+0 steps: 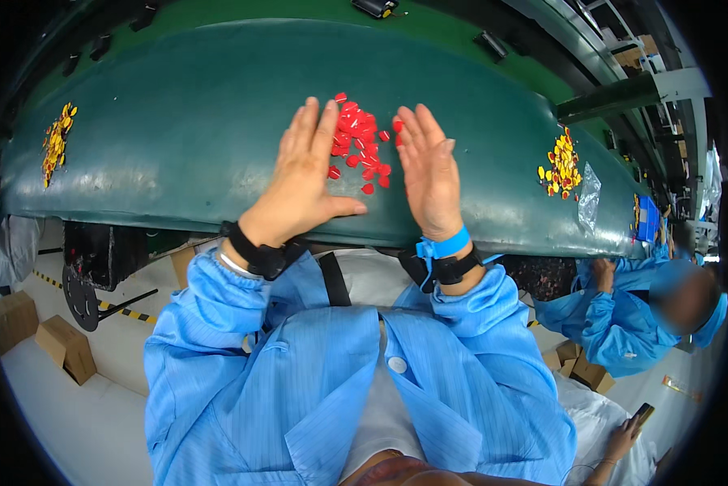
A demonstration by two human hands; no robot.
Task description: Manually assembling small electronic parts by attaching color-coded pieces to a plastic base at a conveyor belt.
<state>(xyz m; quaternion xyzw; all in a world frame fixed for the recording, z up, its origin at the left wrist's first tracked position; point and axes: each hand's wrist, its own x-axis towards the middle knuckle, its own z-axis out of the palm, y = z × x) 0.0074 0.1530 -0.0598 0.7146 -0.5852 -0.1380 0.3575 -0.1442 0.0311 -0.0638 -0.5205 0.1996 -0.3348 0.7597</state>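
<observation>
A loose heap of small round red pieces (356,134) lies on the green worktable (218,121) in front of me. On the heap's left side rests my left hand (301,170), palm down, its fingers stretched forward and the thumb spread toward the right. My right hand (431,170) stands on edge at the heap's right, fingers extended, palm turned toward the pieces. A few red pieces touch or lie beside its fingertips. Neither hand grips anything. What lies under the left palm is hidden.
Piles of yellow and red pieces lie at the table's far left (56,144) and right (561,166). Beside the right pile is a clear plastic bag (590,197). A blue bin (646,219) and a co-worker in blue (623,316) are further right. Cardboard boxes (66,348) stand on the floor.
</observation>
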